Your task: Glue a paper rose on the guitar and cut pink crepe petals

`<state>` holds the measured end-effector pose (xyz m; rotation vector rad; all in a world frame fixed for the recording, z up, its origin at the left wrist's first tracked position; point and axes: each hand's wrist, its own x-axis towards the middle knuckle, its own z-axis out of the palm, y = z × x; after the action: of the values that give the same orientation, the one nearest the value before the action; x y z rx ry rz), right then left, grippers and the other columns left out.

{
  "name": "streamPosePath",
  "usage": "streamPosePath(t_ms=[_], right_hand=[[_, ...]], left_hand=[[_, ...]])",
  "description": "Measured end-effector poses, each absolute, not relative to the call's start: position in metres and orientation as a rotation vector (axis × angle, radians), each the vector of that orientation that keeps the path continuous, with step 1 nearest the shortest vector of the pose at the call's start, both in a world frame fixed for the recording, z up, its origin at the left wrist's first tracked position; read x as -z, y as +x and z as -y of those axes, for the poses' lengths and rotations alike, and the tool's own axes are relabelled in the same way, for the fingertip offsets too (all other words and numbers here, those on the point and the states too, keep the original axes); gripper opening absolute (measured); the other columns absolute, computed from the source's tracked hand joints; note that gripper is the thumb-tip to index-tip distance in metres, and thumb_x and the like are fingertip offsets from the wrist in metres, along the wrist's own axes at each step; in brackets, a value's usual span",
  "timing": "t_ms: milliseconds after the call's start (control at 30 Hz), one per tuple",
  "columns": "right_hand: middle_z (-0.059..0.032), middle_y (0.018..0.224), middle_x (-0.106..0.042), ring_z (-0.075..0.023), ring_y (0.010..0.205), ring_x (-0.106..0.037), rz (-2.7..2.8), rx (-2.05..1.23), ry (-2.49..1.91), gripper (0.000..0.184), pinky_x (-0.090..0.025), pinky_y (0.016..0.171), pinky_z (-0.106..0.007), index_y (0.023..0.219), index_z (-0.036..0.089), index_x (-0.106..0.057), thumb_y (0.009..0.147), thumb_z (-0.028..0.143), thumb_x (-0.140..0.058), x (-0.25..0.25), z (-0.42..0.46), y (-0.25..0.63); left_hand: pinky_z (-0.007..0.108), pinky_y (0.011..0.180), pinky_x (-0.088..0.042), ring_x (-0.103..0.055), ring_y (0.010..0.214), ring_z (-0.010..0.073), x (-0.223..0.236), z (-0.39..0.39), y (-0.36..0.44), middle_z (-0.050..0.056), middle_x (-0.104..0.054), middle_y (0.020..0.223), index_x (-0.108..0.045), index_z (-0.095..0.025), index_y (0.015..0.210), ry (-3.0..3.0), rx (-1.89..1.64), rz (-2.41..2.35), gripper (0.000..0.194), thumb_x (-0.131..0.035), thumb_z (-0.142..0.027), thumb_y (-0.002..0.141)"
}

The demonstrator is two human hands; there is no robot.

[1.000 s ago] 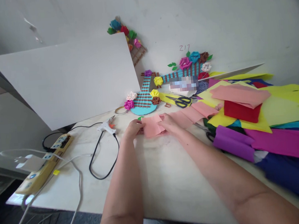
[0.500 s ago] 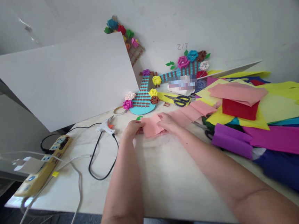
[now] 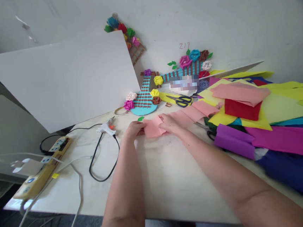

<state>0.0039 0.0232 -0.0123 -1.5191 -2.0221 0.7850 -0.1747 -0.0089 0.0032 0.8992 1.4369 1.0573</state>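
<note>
Between my two hands lies a folded piece of pink crepe paper [image 3: 152, 128], just above the table. My left hand [image 3: 135, 129] pinches its left edge. The fingers of my right hand [image 3: 169, 124] are closed on its right side, where the layers meet. From there the creased pink strip runs on to the right across the table. Behind the paper stands a blue cardboard guitar [image 3: 143, 109] with brown strips and paper flowers. A small green paper leaf [image 3: 140, 118] lies just beyond my left fingertips.
A white glue gun [image 3: 106, 128] with a looping black cord lies to the left, near a yellow power strip [image 3: 37, 173]. Black-handled scissors [image 3: 183, 101] rest behind the strip. Stacked coloured paper [image 3: 283, 140] covers the right side. A white board [image 3: 66, 85] leans at the back left.
Both hands keep their hold on the pink crepe paper, with hardly any movement. The whole view has shifted very slightly.
</note>
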Motion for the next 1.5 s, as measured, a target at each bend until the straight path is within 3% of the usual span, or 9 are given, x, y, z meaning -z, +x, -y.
streamPosePath(t_ms=[667,767,833,900,1000,1100,1267,1500], right_hand=[[-0.0095,0.117,-0.059,-0.0214,0.103,-0.056,2.014,-0.752,-1.583,0.059,-0.047,0.080,-0.029,0.127,0.019,-0.044,0.070,0.021,-0.059,0.009,-0.028,0.006],[-0.0101,0.112,-0.062,-0.0223,0.102,-0.057,2.048,-0.664,-1.607,0.059,-0.045,0.082,-0.030,0.128,0.018,-0.042,0.071,0.019,-0.057,0.007,-0.029,0.008],[-0.0117,0.110,-0.062,-0.0233,0.102,-0.058,2.092,-0.605,-1.640,0.060,-0.045,0.081,-0.029,0.130,0.017,-0.042,0.071,0.016,-0.055,0.004,-0.027,0.009],[-0.0135,0.111,-0.062,-0.0237,0.102,-0.058,2.138,-0.565,-1.669,0.059,-0.044,0.080,-0.029,0.130,0.016,-0.042,0.072,0.014,-0.053,0.001,-0.025,0.010],[-0.0141,0.111,-0.062,-0.0242,0.102,-0.058,2.213,-0.529,-1.685,0.056,-0.044,0.077,-0.028,0.128,0.016,-0.044,0.072,0.013,-0.052,-0.004,-0.021,0.010],[-0.0126,0.109,-0.063,-0.0239,0.099,-0.059,2.267,-0.525,-1.695,0.054,-0.044,0.074,-0.027,0.125,0.018,-0.047,0.071,0.014,-0.054,-0.007,-0.019,0.009],[-0.0093,0.112,-0.062,-0.0233,0.099,-0.058,2.277,-0.540,-1.716,0.055,-0.044,0.071,-0.028,0.125,0.022,-0.047,0.070,0.018,-0.054,-0.009,-0.019,0.011],[-0.0065,0.112,-0.062,-0.0221,0.095,-0.060,2.303,-0.567,-1.704,0.055,-0.044,0.067,-0.027,0.123,0.026,-0.048,0.069,0.020,-0.053,-0.006,-0.023,0.014]], left_hand=[[0.024,0.053,-0.050,-0.058,0.051,0.0112,0.005,0.003,-0.179,-0.001,-0.056,0.056,-0.051,-0.013,0.069,0.977,-1.065,-1.457,0.032,-0.079,-0.016,0.053],[0.025,0.053,-0.050,-0.059,0.052,0.0125,0.005,0.004,-0.179,-0.001,-0.058,0.060,-0.053,-0.013,0.083,1.033,-1.093,-1.502,0.038,-0.077,-0.016,0.054],[0.026,0.053,-0.049,-0.059,0.052,0.0128,0.004,0.005,-0.179,-0.002,-0.058,0.062,-0.053,-0.014,0.103,1.097,-1.117,-1.531,0.053,-0.076,-0.016,0.055],[0.025,0.053,-0.049,-0.058,0.051,0.0120,0.004,0.005,-0.179,-0.004,-0.057,0.061,-0.046,-0.016,0.121,1.158,-1.122,-1.539,0.070,-0.074,-0.014,0.057],[0.023,0.053,-0.047,-0.055,0.049,0.0101,0.005,0.006,-0.180,-0.007,-0.054,0.057,-0.037,-0.020,0.133,1.231,-1.139,-1.501,0.083,-0.072,-0.014,0.058],[0.020,0.051,-0.044,-0.052,0.048,0.0084,0.008,0.004,-0.181,-0.008,-0.053,0.054,-0.040,-0.020,0.133,1.302,-1.178,-1.432,0.082,-0.071,-0.017,0.058],[0.017,0.047,-0.037,-0.047,0.046,0.0062,0.015,-0.001,-0.184,-0.008,-0.049,0.051,-0.056,-0.016,0.120,1.349,-1.201,-1.363,0.067,-0.072,-0.022,0.056],[0.021,0.048,-0.041,-0.049,0.046,0.0077,0.016,-0.002,-0.182,-0.003,-0.056,0.054,-0.068,-0.012,0.099,1.199,-1.144,-1.404,0.043,-0.072,-0.020,0.057]])
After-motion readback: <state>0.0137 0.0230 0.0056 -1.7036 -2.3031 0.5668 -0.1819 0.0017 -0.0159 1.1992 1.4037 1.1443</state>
